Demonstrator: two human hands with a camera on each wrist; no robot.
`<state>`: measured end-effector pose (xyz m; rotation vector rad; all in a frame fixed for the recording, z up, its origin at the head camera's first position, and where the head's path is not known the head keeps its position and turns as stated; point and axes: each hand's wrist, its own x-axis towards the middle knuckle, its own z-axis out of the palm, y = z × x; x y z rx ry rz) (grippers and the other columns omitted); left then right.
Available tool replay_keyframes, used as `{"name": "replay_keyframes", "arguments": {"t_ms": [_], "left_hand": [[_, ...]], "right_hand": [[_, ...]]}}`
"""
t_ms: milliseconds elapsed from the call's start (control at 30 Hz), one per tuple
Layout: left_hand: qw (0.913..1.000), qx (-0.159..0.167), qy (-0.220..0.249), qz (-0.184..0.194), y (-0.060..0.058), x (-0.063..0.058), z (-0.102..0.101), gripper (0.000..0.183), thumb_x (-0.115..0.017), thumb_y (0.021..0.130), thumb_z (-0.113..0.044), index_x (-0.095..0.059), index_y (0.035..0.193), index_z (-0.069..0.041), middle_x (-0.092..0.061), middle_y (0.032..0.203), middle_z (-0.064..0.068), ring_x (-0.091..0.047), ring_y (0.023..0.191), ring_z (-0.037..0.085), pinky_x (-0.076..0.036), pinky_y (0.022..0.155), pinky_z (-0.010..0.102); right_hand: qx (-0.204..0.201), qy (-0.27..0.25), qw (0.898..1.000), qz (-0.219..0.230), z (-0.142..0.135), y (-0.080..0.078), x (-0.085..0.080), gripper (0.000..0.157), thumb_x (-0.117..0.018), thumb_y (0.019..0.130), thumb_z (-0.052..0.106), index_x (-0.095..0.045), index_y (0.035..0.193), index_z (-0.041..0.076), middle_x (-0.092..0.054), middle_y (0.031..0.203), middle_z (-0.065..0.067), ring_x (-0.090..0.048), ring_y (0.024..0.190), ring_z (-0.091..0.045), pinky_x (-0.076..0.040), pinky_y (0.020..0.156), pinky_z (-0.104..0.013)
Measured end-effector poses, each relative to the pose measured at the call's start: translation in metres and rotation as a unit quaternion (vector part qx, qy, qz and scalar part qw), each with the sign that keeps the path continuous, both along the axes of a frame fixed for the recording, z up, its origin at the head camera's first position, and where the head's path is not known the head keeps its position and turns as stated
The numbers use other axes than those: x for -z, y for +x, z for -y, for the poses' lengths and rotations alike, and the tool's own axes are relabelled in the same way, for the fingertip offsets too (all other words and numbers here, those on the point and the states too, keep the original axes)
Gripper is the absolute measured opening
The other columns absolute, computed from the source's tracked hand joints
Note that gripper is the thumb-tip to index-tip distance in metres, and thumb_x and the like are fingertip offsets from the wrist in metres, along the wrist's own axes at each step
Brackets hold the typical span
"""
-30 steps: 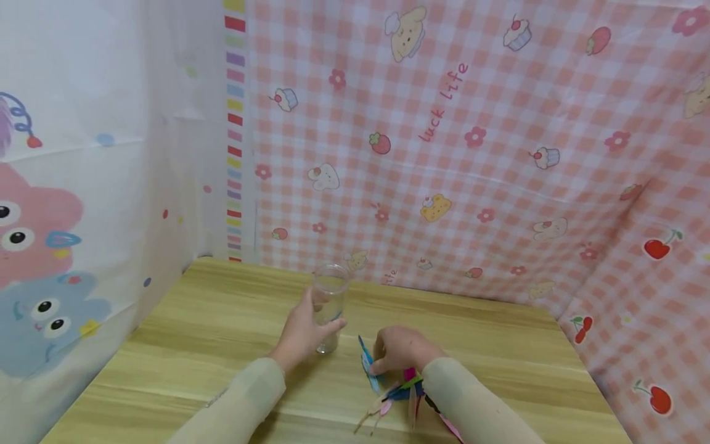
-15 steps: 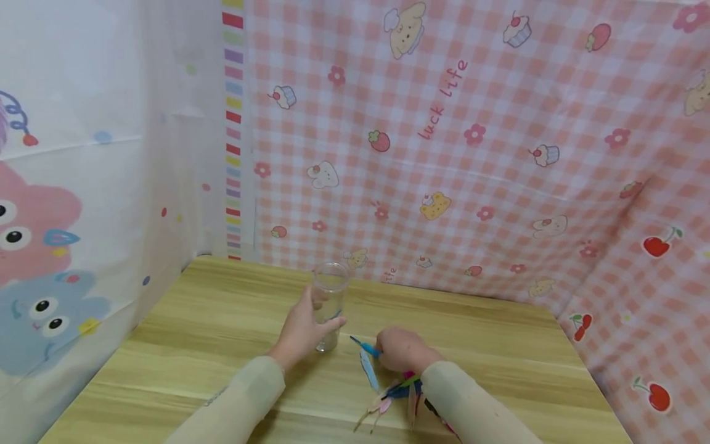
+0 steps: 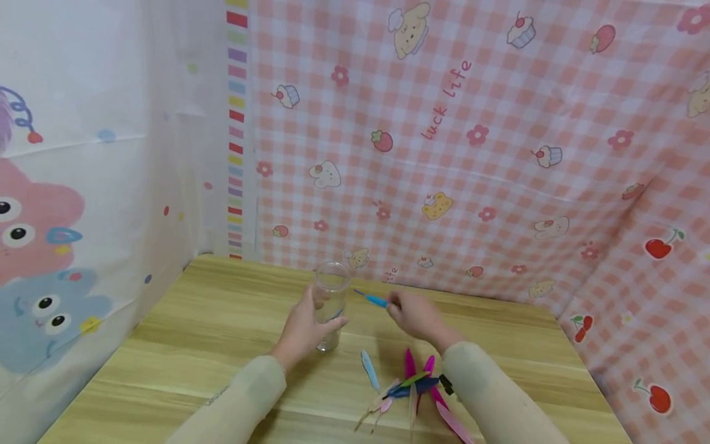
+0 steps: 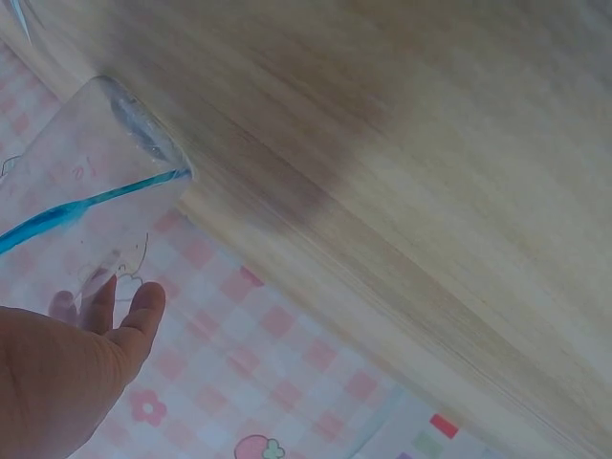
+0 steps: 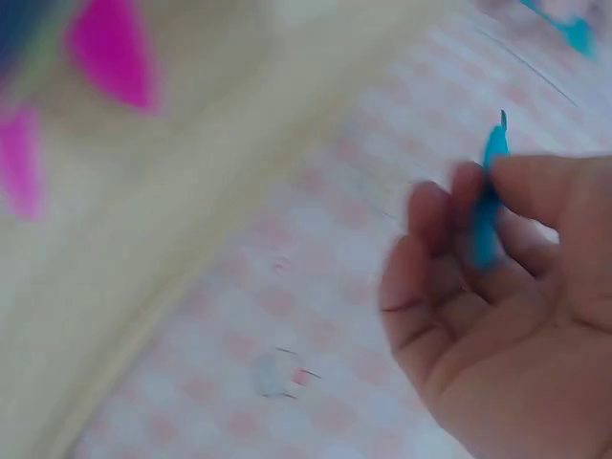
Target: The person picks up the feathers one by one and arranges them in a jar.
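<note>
A tall clear cup (image 3: 331, 302) stands upright on the wooden table, and my left hand (image 3: 306, 324) grips its side. Inside that cup, the left wrist view shows a blue feather (image 4: 72, 212) leaning with its thin quill toward the base. To the right of the cup, my right hand (image 3: 413, 316) pinches another blue feather (image 3: 377, 301) above the table, quill pointing toward the cup. The right wrist view has this feather between thumb and fingertips, slightly blurred. Below the right hand lies a light blue feather (image 3: 368, 369), apart from the others.
A loose pile of feathers in magenta, dark blue (image 3: 424, 385), green and pale pink lies at the front of the wooden table (image 3: 166, 357), partly beside the right sleeve. Pink checked cloth (image 3: 355, 123) hangs behind, with more cloth on both sides.
My right hand has picked up the blue feather from the table and raised it away from me, level with the cup. My left hand keeps its hold on the cup.
</note>
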<state>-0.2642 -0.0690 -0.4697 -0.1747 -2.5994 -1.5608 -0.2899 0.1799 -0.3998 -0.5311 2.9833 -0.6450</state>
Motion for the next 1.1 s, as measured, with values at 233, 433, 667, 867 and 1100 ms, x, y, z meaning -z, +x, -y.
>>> {"name": "replay_keyframes", "arguments": {"t_ms": [233,433,667,867,1100], "left_hand": [[1.0,0.001,0.006,0.006,0.0,-0.001,0.0,0.076,-0.086,0.092,-0.034,-0.041,0.148,-0.009,-0.061,0.151,0.019,-0.058,0.142,0.044,-0.051,0.114,0.065],[0.9998,0.003,0.016,0.015,0.0,-0.001,0.001,0.077,-0.086,0.092,-0.033,-0.04,0.15,-0.011,-0.059,0.154,0.018,-0.055,0.144,0.044,-0.05,0.115,0.066],[0.9998,0.006,0.017,0.01,0.001,0.0,0.001,0.078,-0.086,0.093,-0.033,-0.039,0.15,-0.01,-0.058,0.155,0.017,-0.056,0.144,0.043,-0.051,0.114,0.065],[0.9998,0.008,0.019,0.007,0.0,0.001,0.003,0.074,-0.085,0.094,-0.033,-0.04,0.148,-0.01,-0.058,0.155,0.016,-0.055,0.144,0.043,-0.052,0.112,0.066],[0.9996,0.018,0.018,0.008,0.0,0.002,0.004,0.074,-0.085,0.093,-0.036,-0.04,0.147,-0.013,-0.057,0.156,0.015,-0.054,0.145,0.043,-0.052,0.113,0.066]], "right_hand": [[0.002,-0.211,0.976,-0.053,0.005,0.01,-0.071,0.023,-0.057,0.112,0.03,-0.069,0.116,0.011,-0.05,0.074,-0.004,-0.037,0.058,-0.018,-0.036,0.053,-0.027],[-0.05,-0.188,0.975,-0.102,0.023,0.025,-0.088,0.02,-0.062,0.11,0.028,-0.072,0.116,0.012,-0.06,0.074,0.0,-0.045,0.058,-0.014,-0.04,0.051,-0.025],[-0.066,-0.145,0.983,-0.096,0.041,0.029,-0.079,0.015,-0.065,0.107,0.022,-0.076,0.105,0.012,-0.054,0.062,0.003,-0.037,0.05,-0.009,-0.034,0.048,-0.021],[-0.091,-0.081,0.988,-0.091,0.057,0.026,-0.078,0.019,-0.064,0.107,0.021,-0.078,0.107,0.009,-0.061,0.065,0.003,-0.042,0.051,-0.008,-0.038,0.05,-0.02],[-0.096,-0.051,0.991,-0.078,0.069,0.026,-0.074,0.02,-0.064,0.107,0.022,-0.079,0.111,0.01,-0.073,0.086,-0.001,-0.056,0.061,-0.008,-0.051,0.058,-0.023]]}}
